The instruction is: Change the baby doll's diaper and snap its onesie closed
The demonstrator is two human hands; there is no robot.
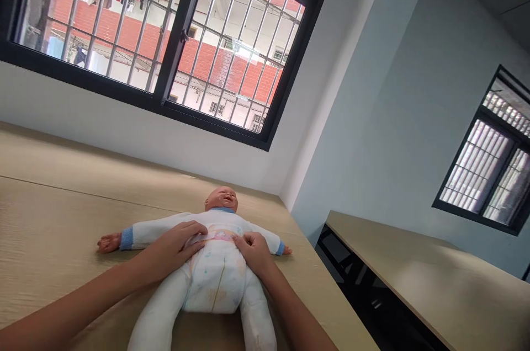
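Note:
A baby doll (165, 224) lies on its back on the wooden table, head toward the window and arms spread wide. It wears a white top with blue collar and cuffs. Around its hips is a white printed diaper (217, 279) with a yellow line down the front and a pink patterned waistband. My left hand (184, 243) rests at the waistband's left end, fingers stretched over it and thumb apart. At the right end, my right hand (253, 251) has its fingers curled, thumb and fingertips closed at the diaper's edge. The doll's feet are out of view.
The light wood table (53, 229) meets the white wall below a barred window (165, 102). To the right, past a gap, stands another table (414, 268) with a dark front panel. A second window (480, 169) is in the far wall.

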